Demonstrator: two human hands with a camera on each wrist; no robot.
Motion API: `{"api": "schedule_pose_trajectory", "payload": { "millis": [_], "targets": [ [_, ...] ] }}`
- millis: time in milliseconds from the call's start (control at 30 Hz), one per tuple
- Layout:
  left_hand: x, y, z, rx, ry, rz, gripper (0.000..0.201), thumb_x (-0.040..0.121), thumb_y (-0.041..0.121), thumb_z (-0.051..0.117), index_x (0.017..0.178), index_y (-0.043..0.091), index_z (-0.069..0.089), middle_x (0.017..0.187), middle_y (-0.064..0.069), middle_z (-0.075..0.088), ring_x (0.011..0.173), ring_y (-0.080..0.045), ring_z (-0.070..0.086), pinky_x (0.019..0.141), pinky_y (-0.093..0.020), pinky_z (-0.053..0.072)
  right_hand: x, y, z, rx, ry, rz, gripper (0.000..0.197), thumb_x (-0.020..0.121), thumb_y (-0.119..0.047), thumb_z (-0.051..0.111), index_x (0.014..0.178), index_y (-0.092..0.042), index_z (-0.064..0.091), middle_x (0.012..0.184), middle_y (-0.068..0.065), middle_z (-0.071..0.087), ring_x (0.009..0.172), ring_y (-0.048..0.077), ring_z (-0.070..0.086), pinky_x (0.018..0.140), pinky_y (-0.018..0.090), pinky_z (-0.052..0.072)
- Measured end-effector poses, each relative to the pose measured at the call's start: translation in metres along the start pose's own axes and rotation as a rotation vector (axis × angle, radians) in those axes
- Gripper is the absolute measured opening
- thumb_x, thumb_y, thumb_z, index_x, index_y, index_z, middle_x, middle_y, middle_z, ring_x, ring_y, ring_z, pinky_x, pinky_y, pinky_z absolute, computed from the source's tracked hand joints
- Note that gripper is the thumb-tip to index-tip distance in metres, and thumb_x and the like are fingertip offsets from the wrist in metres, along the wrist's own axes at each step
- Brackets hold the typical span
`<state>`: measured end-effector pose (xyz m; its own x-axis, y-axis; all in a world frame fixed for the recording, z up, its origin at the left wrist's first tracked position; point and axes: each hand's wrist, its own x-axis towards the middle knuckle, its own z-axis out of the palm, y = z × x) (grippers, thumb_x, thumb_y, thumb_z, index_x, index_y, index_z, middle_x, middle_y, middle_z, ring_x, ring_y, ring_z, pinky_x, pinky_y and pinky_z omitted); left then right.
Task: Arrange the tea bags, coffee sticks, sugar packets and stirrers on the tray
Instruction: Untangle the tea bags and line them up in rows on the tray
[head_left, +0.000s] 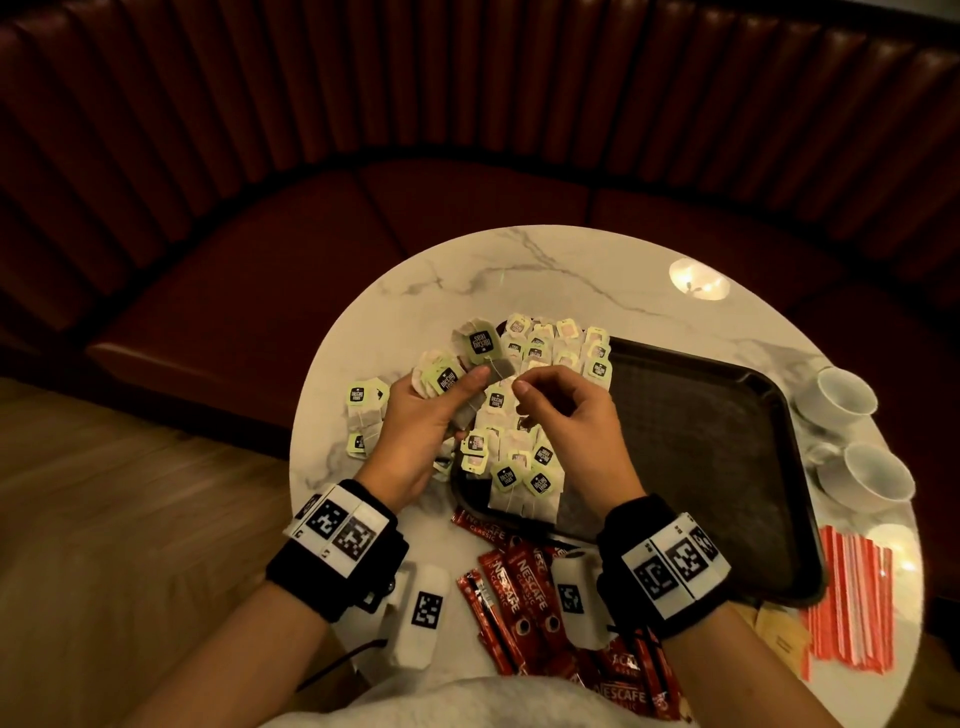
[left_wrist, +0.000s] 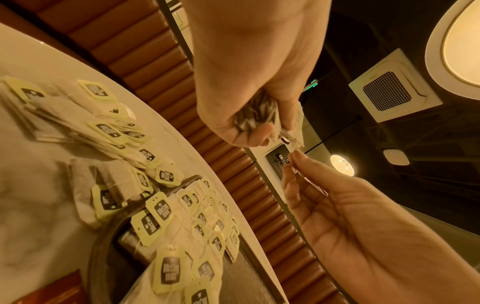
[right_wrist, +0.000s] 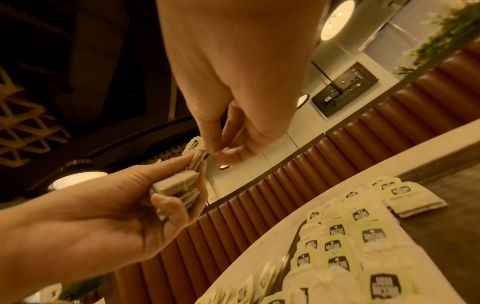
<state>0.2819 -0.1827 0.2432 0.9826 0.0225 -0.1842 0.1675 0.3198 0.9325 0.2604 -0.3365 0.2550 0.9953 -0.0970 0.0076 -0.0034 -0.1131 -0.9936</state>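
Observation:
My left hand (head_left: 470, 402) grips a stack of tea bags (head_left: 480, 343) with pale green tags, lifted over the tray's left edge. Its fingers curl round the stack (right_wrist: 179, 185), whose crumpled ends show in the left wrist view (left_wrist: 255, 115). My right hand (head_left: 522, 387) pinches the edge of the top tea bag with thumb and forefinger (right_wrist: 218, 151). The dark tray (head_left: 701, 441) lies mid-table; rows of tea bags (head_left: 519, 467) cover its left part. Red coffee sticks (head_left: 514, 592) lie near me, orange stirrers (head_left: 852, 603) and tan sugar packets (head_left: 782, 636) at the right.
Loose tea bags (head_left: 363, 410) lie on the round marble table (head_left: 519, 270) left of the tray. Two white cups (head_left: 844, 395) (head_left: 878, 475) stand at the table's right edge. A dark red padded bench curves behind the table.

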Motion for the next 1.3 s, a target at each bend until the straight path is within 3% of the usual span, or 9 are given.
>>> {"api": "schedule_pose_trajectory", "payload": {
  "millis": [167,400,533,633,733,933,1100,1200,1300],
  "targets": [
    [-0.001,0.001,0.001,0.022,-0.051,0.023,0.008,0.085,0.009,0.071,0.091,0.014,0.070,0.074,0.003,0.072,0.066,-0.010,0.066,0.049,-0.018,0.044,0.003,-0.003,-0.003,0.174,0.018,0.061,0.015,0.099,-0.018,0.057,0.102,-0.010,0.069,0.087,-0.001,0.068,0.083,0.013,0.063,0.075,0.029,0.053],
    [-0.002,0.000,0.000,0.103,-0.119,0.129,0.008,0.088,0.001,0.065,0.089,0.010,0.066,0.061,0.011,0.067,0.054,0.001,0.059,0.052,-0.010,0.043,0.001,-0.009,0.002,0.318,-0.070,0.142,0.024,0.101,-0.016,0.051,0.093,-0.018,0.074,0.086,-0.006,0.072,0.081,0.009,0.063,0.069,0.025,0.055],
    [-0.004,0.001,0.001,0.168,-0.148,0.142,0.011,0.089,0.003,0.065,0.085,0.014,0.066,0.060,0.013,0.067,0.053,0.004,0.058,0.053,-0.009,0.042,0.002,-0.008,0.002,0.343,-0.086,0.239,0.024,0.100,-0.023,0.052,0.103,-0.011,0.072,0.091,-0.002,0.069,0.080,0.013,0.060,0.065,0.023,0.054],
    [-0.004,0.002,0.000,0.186,-0.154,0.113,0.005,0.085,0.015,0.071,0.090,0.015,0.069,0.070,0.003,0.072,0.065,-0.005,0.063,0.061,-0.020,0.049,0.002,-0.006,0.002,0.279,-0.098,0.283,0.029,0.099,-0.031,0.053,0.109,-0.011,0.072,0.098,-0.006,0.069,0.081,0.009,0.055,0.066,0.022,0.049],
    [-0.005,0.001,0.001,0.170,-0.166,0.053,0.032,0.076,0.029,0.075,0.098,0.007,0.070,0.090,-0.027,0.068,0.078,-0.027,0.059,0.075,-0.041,0.045,0.002,-0.006,0.000,0.251,-0.100,0.243,0.025,0.100,-0.030,0.052,0.114,-0.022,0.071,0.100,-0.011,0.070,0.082,0.008,0.050,0.073,0.024,0.046],
    [-0.003,-0.005,-0.003,0.030,-0.147,-0.053,0.040,0.071,0.027,0.081,0.106,0.009,0.071,0.105,-0.014,0.074,0.100,-0.035,0.069,0.085,-0.044,0.050,0.002,-0.010,-0.007,0.337,-0.072,0.175,0.025,0.101,-0.018,0.049,0.104,-0.023,0.073,0.090,-0.005,0.063,0.080,0.012,0.053,0.072,0.027,0.046],
    [0.001,-0.003,-0.004,-0.056,-0.169,-0.088,0.039,0.076,0.015,0.070,0.113,0.002,0.063,0.093,-0.006,0.075,0.082,-0.015,0.071,0.053,-0.018,0.050,-0.001,-0.008,-0.010,0.307,-0.036,0.081,0.015,0.098,-0.012,0.056,0.099,-0.019,0.068,0.094,-0.004,0.067,0.086,0.015,0.061,0.077,0.033,0.051],
    [0.002,-0.004,-0.004,-0.025,-0.172,-0.058,0.017,0.087,-0.002,0.062,0.102,0.003,0.067,0.090,-0.007,0.074,0.084,-0.015,0.070,0.067,-0.021,0.056,-0.002,-0.011,-0.010,0.334,-0.076,0.071,0.010,0.095,-0.013,0.059,0.102,-0.016,0.066,0.097,-0.001,0.069,0.090,0.015,0.066,0.078,0.032,0.054],
    [0.001,-0.004,-0.002,0.035,-0.177,-0.015,0.022,0.082,0.009,0.072,0.104,0.003,0.068,0.095,-0.012,0.072,0.090,-0.022,0.066,0.083,-0.035,0.053,-0.002,-0.012,-0.008,0.346,-0.113,0.079,0.018,0.091,-0.018,0.063,0.107,-0.012,0.066,0.105,0.007,0.069,0.099,0.021,0.067,0.081,0.032,0.056]
  ]
}}
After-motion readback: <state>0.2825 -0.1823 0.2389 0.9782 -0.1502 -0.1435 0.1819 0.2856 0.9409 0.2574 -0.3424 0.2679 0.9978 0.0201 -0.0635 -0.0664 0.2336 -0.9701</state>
